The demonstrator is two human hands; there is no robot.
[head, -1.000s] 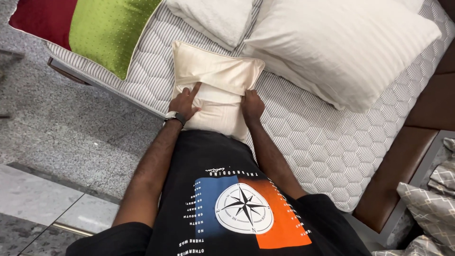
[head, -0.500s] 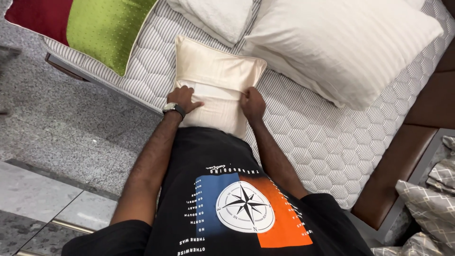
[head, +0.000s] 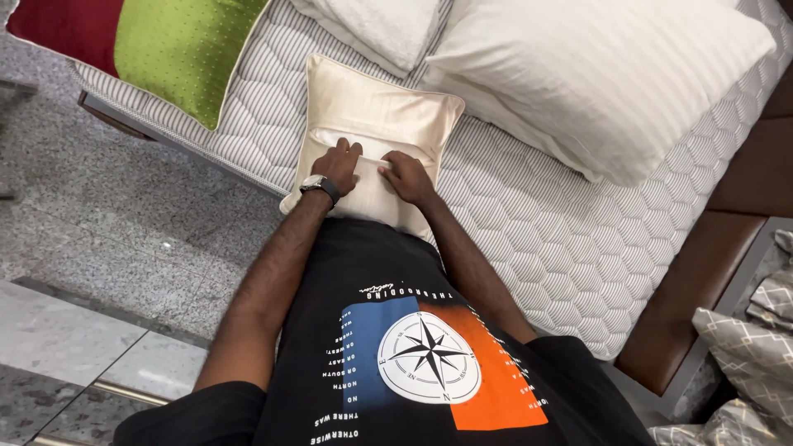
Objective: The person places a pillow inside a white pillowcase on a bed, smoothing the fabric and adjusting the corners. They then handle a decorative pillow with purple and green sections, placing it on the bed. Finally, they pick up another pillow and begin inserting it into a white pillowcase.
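A cream satin cushion point(head: 376, 107) lies flat on the quilted mattress point(head: 545, 239) at its near edge, right in front of me. My left hand point(head: 340, 168), with a wristwatch on the wrist, rests on the cushion's lower middle and pinches a fold of its cover. Close beside it, my right hand point(head: 405, 175) presses on the same fold with curled fingers. The two hands almost touch. The cushion's near edge is hidden behind my forearms and black shirt.
A large white pillow point(head: 595, 74) and a smaller white one point(head: 380, 29) lie beyond the cushion. A green cushion point(head: 186, 49) and a dark red one point(head: 62, 29) sit at the mattress's left end. Grey stone floor point(head: 99, 223) is left; a brown bed frame point(head: 702, 281) right.
The cushion was folded over, then flattened out on the mattress. Both hands have moved from its near edge up to its middle and come closer together.
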